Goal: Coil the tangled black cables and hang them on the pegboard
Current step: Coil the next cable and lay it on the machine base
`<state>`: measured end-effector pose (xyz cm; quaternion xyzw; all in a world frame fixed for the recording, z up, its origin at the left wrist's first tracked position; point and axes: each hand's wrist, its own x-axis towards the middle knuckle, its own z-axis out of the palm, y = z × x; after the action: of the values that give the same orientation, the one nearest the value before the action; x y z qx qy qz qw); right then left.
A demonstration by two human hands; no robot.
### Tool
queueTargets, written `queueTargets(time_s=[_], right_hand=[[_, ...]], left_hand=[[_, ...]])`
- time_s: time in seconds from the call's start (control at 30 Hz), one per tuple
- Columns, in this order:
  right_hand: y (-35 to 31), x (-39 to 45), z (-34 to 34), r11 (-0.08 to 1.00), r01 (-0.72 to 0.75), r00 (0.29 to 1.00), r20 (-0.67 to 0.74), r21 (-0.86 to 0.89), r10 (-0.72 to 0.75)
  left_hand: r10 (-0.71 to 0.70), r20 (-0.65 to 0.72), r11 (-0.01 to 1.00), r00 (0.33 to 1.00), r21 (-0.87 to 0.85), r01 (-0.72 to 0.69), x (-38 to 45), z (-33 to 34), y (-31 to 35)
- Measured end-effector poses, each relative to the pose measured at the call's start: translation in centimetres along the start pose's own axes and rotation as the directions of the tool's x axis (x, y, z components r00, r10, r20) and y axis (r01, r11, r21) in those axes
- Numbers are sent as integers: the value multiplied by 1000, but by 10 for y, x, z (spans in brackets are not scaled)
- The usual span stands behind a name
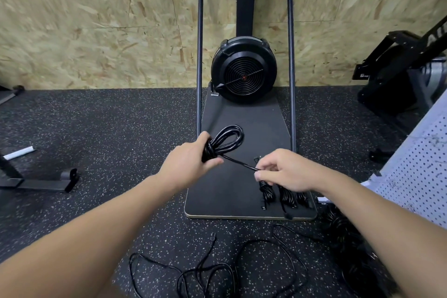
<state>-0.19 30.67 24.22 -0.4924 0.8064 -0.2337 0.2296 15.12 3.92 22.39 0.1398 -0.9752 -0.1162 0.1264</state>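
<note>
My left hand [191,161] grips a coiled black cable [228,139] at its bound end, the loops sticking up and to the right. A taut free end of that cable [242,164] runs to my right hand [287,172], which pinches it. Below my right hand, three finished black coils [286,196] lie on the black base board [227,191]. Loose tangled black cables [217,271] sprawl on the floor near me. The white pegboard [420,169] leans at the right edge.
A black fan machine [243,70] with a tall tube frame [198,55] stands against the OSB wall. More black cable is heaped at the lower right [348,237]. Black equipment sits at the far right [396,75] and at the left [36,179].
</note>
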Motion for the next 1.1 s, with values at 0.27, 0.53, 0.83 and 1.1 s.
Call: queueTargets(time_s=[0.27, 0.53, 0.83, 1.1], right_hand=[[-59, -8, 1, 966, 217, 968, -95, -138, -231], [-17, 3, -11, 996, 73, 974, -218, 53, -60], [50, 14, -4, 967, -137, 969, -176, 213, 176], [43, 7, 1, 974, -183, 982, -30, 131, 188]], left_hand=[[76, 252, 977, 965, 176, -123, -13, 22, 23], [437, 295, 869, 850, 105, -483, -37, 15, 52], [358, 58, 925, 932, -161, -345, -38, -3, 57], [143, -75, 974, 987, -165, -154, -24, 3, 45]])
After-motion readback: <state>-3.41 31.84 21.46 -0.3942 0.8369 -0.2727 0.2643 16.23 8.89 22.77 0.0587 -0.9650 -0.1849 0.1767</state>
